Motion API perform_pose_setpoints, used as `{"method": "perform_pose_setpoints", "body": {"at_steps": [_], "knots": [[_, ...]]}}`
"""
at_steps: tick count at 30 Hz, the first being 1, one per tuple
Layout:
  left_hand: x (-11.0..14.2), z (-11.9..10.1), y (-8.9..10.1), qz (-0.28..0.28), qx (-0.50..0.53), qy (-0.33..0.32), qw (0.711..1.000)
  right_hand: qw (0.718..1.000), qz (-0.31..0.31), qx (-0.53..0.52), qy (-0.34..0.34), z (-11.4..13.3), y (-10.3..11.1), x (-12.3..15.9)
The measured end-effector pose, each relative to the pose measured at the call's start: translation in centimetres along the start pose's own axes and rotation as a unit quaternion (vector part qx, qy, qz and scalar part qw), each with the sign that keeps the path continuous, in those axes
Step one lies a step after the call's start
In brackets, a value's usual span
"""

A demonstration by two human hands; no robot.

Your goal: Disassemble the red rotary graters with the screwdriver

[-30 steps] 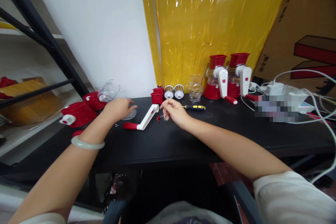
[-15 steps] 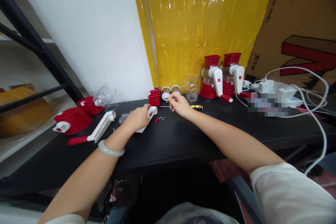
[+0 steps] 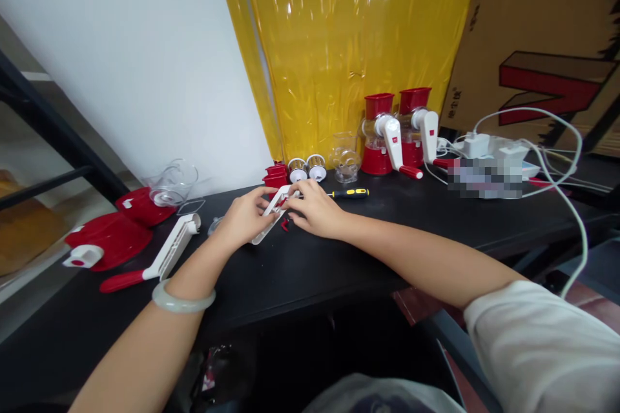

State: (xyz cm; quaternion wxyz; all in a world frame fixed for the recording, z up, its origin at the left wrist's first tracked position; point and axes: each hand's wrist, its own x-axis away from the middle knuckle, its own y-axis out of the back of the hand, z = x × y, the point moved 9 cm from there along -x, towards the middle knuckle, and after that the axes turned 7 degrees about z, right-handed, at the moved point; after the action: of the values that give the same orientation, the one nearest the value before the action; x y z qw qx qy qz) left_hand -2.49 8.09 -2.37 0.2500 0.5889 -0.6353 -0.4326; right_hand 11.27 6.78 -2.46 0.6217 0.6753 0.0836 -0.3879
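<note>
My left hand (image 3: 245,218) is closed round a white crank handle (image 3: 272,214) that lies on the black table (image 3: 339,258). My right hand (image 3: 314,208) meets it at the handle's far end, fingers pinched on that end; what they pinch is too small to see. A small red piece (image 3: 285,224) lies just under the hands. A second white crank handle with a red grip (image 3: 159,258) lies to the left. A yellow and black screwdriver (image 3: 349,193) rests just right of my right hand.
Red bases (image 3: 109,239) and a clear bowl (image 3: 170,184) sit at the left. Red cups (image 3: 275,175), two metal drums (image 3: 307,168), a clear housing (image 3: 345,158) and two assembled red and white grinders (image 3: 394,132) line the back. White cables and chargers (image 3: 504,155) lie right.
My left hand moved right from a clear disc onto the white handle and gripped it. My right hand came back from the red cups to the handle's end. The view shifted left.
</note>
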Motion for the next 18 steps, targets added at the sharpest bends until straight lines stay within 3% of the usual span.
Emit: {"method": "perform_pose_setpoints", "body": {"at_steps": [8,18], "knots": [[-0.2,-0.4,-2.1,0.056,0.095,-0.012,0.994,0.998,-0.036,0.043,0.015,0.1,0.6,0.2],[-0.1,-0.7,-2.1,0.053,0.144,-0.005,0.988,0.998,-0.025,0.060,0.017,0.6,1.0,0.1]]}}
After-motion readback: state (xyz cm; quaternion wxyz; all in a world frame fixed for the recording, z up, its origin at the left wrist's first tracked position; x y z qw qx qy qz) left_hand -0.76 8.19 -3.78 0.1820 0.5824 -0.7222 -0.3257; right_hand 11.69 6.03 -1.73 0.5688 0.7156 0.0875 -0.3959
